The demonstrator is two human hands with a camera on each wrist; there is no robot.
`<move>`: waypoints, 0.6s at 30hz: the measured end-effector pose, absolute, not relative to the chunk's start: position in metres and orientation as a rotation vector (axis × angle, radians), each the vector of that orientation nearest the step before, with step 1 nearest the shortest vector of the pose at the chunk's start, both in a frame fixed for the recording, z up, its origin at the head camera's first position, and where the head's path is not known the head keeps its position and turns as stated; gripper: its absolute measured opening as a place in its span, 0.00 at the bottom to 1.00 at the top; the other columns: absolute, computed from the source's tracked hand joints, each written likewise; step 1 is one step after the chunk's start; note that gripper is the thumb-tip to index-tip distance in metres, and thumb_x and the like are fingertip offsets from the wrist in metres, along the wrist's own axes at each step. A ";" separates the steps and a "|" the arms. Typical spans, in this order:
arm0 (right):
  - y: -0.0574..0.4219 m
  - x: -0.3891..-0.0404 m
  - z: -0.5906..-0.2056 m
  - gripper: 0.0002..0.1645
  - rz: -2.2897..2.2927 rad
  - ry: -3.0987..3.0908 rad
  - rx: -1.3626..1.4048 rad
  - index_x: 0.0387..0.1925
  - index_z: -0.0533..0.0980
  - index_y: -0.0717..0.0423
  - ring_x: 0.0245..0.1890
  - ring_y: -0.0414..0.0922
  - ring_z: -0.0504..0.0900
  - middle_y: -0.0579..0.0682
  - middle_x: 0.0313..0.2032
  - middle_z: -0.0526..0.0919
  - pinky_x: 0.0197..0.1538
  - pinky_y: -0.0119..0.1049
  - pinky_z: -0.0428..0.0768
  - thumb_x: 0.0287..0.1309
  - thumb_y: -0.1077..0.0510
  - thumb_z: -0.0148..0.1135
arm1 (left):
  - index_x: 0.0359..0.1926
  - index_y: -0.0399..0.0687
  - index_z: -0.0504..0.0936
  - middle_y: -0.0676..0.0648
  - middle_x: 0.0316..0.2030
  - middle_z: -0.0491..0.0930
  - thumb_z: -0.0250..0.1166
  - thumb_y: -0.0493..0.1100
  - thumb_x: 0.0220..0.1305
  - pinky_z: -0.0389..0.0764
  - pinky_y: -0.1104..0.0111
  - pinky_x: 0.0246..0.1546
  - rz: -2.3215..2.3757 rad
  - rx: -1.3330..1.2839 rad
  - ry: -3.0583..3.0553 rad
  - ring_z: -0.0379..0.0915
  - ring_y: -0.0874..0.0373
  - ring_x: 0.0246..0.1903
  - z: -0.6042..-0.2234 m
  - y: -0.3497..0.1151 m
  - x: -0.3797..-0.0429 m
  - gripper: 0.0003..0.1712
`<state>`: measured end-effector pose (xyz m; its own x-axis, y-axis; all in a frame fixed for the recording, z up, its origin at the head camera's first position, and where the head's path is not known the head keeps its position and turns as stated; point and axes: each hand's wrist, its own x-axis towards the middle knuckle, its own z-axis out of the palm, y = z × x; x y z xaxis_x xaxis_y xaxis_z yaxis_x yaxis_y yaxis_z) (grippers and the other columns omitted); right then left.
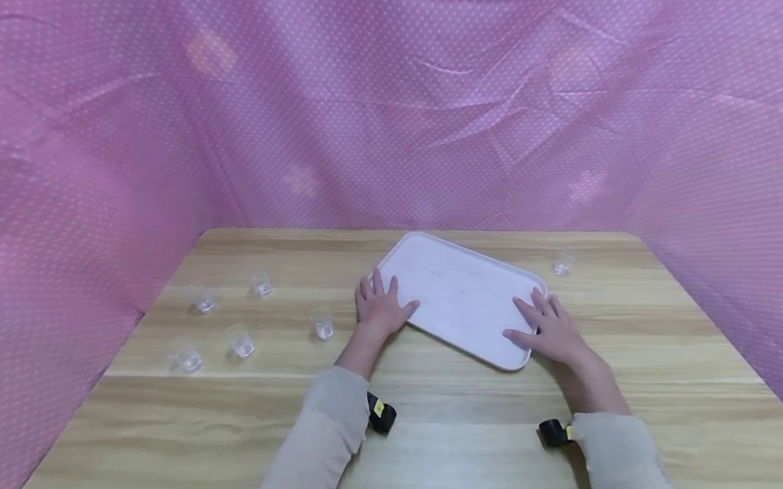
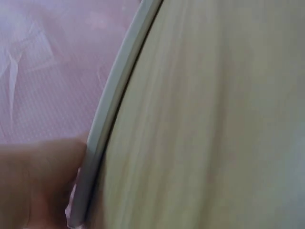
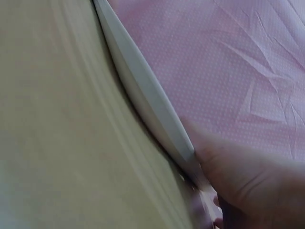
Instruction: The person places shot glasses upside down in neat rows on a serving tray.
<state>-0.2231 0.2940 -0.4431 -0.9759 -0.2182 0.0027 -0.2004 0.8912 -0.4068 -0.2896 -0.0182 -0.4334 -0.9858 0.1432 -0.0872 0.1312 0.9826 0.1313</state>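
White tray (image 1: 459,292), rect. w/ rounded corners + raised rim, lies askew on wood-grain table (image 1: 440,446), betw. the person's two hands. L hand (image 1: 383,308) at its near-left corner: fingers spread and straight, laid over the rim, thumb stretched out along the near long edge. R hand (image 1: 554,334) at the right short side: fingers extended, index + thumb reaching over the rim onto the surface. Hands well apart, tray spanning the gap; neither curled tight around it. L wrist view: rim seen edge-on, base of hand up against it. R wrist view: same on the other side, thumb at the rim; undersides of both grips hidden. Tray floor shows faint greyish marks. Containers: 6 small clear cups, approx. upright. Five on person's L: one (image 1: 323,327) near L hand; one (image 1: 241,343) farther out; one (image 1: 188,358) outermost, near row; two behind, i.e. one (image 1: 204,301) and one (image 1: 261,285). Sixth cup (image 1: 561,265) beyond R hand, near tray's right corner but apart. Contents: can't tell, too small + transparent. Blk. device on each wrist, by pale sleeves (image 1: 327,430). Pink dotted curtain (image 1: 386,128) behind.
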 end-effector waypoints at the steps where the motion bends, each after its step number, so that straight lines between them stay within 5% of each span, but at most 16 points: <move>1: 0.297 -0.225 -0.444 0.49 -0.647 3.006 -0.345 0.68 0.54 0.56 0.63 0.70 0.32 0.66 0.68 0.39 0.59 0.65 0.37 0.54 0.32 0.53 | 0.70 0.49 0.51 0.34 0.69 0.37 0.39 0.72 0.61 0.41 0.47 0.62 0.176 0.187 3.036 0.34 0.35 0.65 -0.432 -0.016 -0.286 0.45; 11: 0.312 -0.229 -0.439 0.48 -0.701 2.958 -0.375 0.67 0.57 0.56 0.64 0.69 0.32 0.66 0.68 0.39 0.56 0.70 0.38 0.53 0.35 0.57 | 0.69 0.49 0.57 0.31 0.65 0.50 0.46 0.73 0.57 0.62 0.50 0.53 -0.106 -0.006 2.967 0.56 0.35 0.57 -0.411 0.006 -0.264 0.48; 15: 0.302 -0.221 -0.432 0.45 -0.601 3.002 -0.371 0.66 0.58 0.61 0.62 0.72 0.35 0.72 0.66 0.41 0.57 0.69 0.40 0.56 0.36 0.54 | 0.65 0.47 0.63 0.31 0.63 0.55 0.49 0.73 0.56 0.59 0.46 0.56 -0.062 0.091 3.018 0.55 0.35 0.58 -0.411 -0.001 -0.268 0.46; 18: 0.287 -0.215 -0.429 0.45 -0.509 3.060 -0.355 0.64 0.59 0.66 0.60 0.76 0.39 0.78 0.63 0.42 0.57 0.68 0.43 0.58 0.36 0.52 | 0.66 0.48 0.62 0.32 0.65 0.50 0.49 0.71 0.57 0.49 0.47 0.60 0.071 0.246 3.056 0.45 0.37 0.64 -0.419 -0.013 -0.276 0.44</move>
